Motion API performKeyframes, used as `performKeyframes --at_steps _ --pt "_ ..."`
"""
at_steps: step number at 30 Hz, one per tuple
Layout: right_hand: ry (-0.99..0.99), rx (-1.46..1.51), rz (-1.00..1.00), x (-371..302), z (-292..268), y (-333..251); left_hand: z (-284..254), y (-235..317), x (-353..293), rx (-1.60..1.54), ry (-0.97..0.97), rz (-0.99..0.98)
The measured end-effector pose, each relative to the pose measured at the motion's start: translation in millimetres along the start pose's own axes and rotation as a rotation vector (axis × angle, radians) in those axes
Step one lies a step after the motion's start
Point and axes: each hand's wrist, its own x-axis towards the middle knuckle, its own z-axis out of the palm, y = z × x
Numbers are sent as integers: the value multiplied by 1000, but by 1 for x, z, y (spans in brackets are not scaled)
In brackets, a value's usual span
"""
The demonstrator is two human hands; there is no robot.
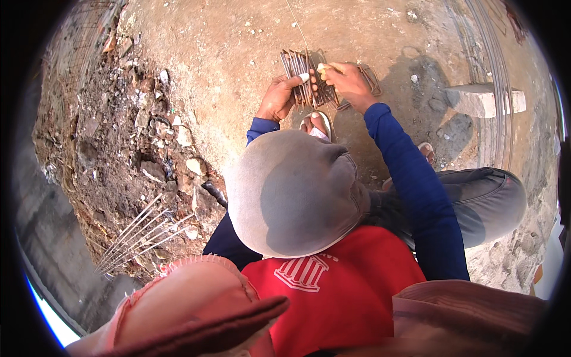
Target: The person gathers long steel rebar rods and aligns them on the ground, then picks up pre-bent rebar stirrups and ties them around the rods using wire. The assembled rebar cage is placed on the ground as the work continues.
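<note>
A bundle of bent steel rod stirrups (pixel 297 66) lies on the ground in front of my foot. My left hand (pixel 279 98) is wrapped around its left side, and a white covering shows on the thumb. Over the bundle's right edge, my right hand (pixel 351 86) is closed with the fingertips pinched together. Something pale yellow (pixel 323 70) shows at those fingertips; whether it is a finger wrap or a held piece, I cannot tell. A thin wire (pixel 295 21) runs from the top of the view down to the bundle. More bent rods (pixel 370 79) lie just beyond my right hand.
Rubble and stones (pixel 178 134) cover the ground on the left, with several thin rods (pixel 140 235) sticking out. At the right, a pale concrete block (pixel 485 100) sits by several long steel bars (pixel 501 65). My bent knee (pixel 291 190) is close below the bundle.
</note>
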Motion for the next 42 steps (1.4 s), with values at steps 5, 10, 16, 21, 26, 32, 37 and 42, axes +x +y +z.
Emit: performKeyframes --at_steps 5,10,16,21,26,32,37,42 --pt "114 418 205 -5 15 -5 23 -8 7 128 -36 -47" --pt "256 191 93 -14 12 8 30 -8 3 190 70 -28" --pt "198 -451 -145 -13 5 3 29 -15 -3 115 135 96" --pt "-14 -35 -88 -6 4 -10 24 -10 2 113 105 47" --pt "-80 157 55 -7 -3 -12 23 -13 8 135 53 57" --pt "59 172 102 -5 3 2 20 -19 10 244 25 79" --pt "-21 152 163 0 -2 4 16 -15 8 201 20 60" --pt "81 -191 24 -10 0 -11 20 -21 6 308 -24 108"
